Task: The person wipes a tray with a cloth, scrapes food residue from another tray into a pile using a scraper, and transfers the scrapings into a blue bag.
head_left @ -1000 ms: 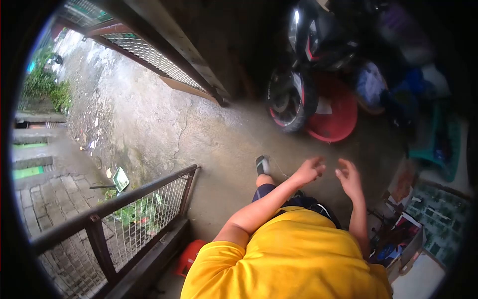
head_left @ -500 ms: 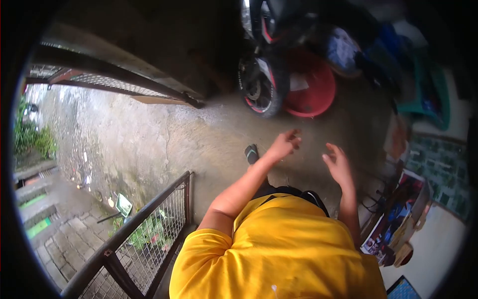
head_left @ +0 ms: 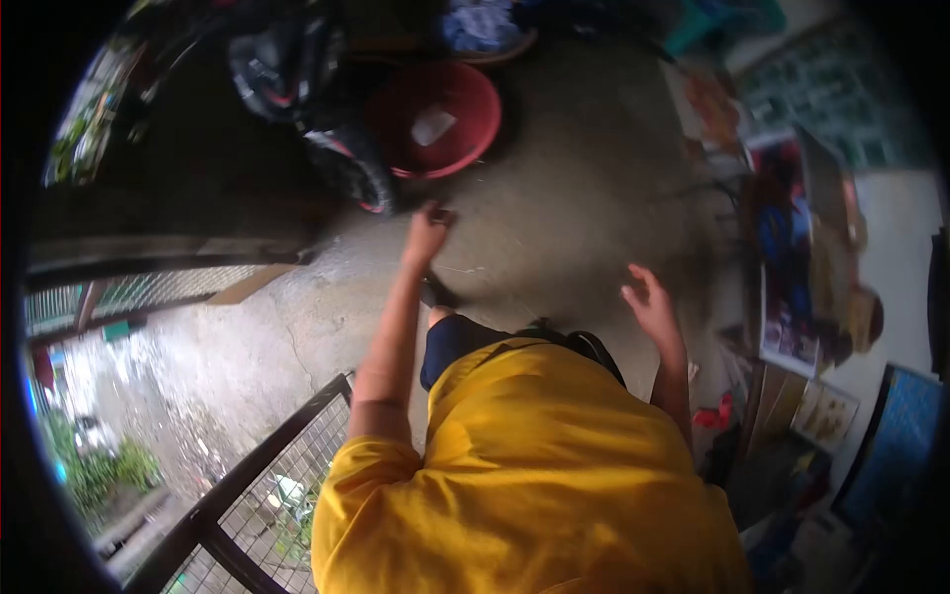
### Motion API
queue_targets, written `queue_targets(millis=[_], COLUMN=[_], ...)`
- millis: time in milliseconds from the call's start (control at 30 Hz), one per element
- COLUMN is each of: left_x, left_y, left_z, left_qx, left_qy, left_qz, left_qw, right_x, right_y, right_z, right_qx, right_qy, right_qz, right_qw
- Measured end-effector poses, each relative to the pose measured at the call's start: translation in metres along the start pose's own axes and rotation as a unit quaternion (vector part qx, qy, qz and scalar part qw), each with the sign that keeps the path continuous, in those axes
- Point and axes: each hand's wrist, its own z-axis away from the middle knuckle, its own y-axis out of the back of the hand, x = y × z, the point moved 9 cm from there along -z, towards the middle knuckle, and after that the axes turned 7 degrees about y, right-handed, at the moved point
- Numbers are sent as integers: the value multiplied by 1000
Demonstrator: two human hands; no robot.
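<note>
My left hand (head_left: pixel 427 232) is held out above the concrete floor, fingers loosely curled; whether it holds anything is too blurred to tell. Beyond it is a red basin (head_left: pixel 477 129) with a pale item (head_left: pixel 431 126) inside, beside a motorcycle's front wheel (head_left: pixel 361 173). My right hand (head_left: pixel 650 302) hangs over the floor to the right, its thumb and fingers apart and nothing between them.
A metal mesh railing (head_left: pixel 267 450) stands at the lower left, a gate (head_left: pixel 178 282) at the left. Cluttered shelving (head_left: pixel 787 238) lines the right side. Blue and white cloth (head_left: pixel 480 25) lies in a container at the top.
The view has turned, and the basin and motorcycle now sit further left. My left hand has reached outward toward the basin's near side. More of the right-hand shelving shows.
</note>
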Motion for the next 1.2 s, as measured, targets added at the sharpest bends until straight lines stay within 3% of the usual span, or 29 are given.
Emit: queue_targets(millis=[67,200,433,633,867,1000,1200], left_x=[20,98,184,247,297,347,427], left_y=[-7,-73,-310,-483,-664,-781,-952], left_z=[16,44,95,126,106,105,150], left_qx=[14,-17,-229,-356,-382,-402,-491], left_qy=[63,26,-40,-81,-27,-24,-106], left_qz=[86,76,17,-49,-68,-35,-94], left_qw=[994,997,972,930,921,915,860], right_x=[39,105,136,180,290,327,391], right_y=[54,129,181,260,387,491,618], right_z=[38,97,132,143,147,152,176], right_qx=[44,134,151,197,220,229,316], right_qy=[-35,-78,-73,-92,-133,-154,-149], right_qz=[-3,-25,-86,-81,-66,-29,-63], right_qw=[998,988,982,973,964,961,935])
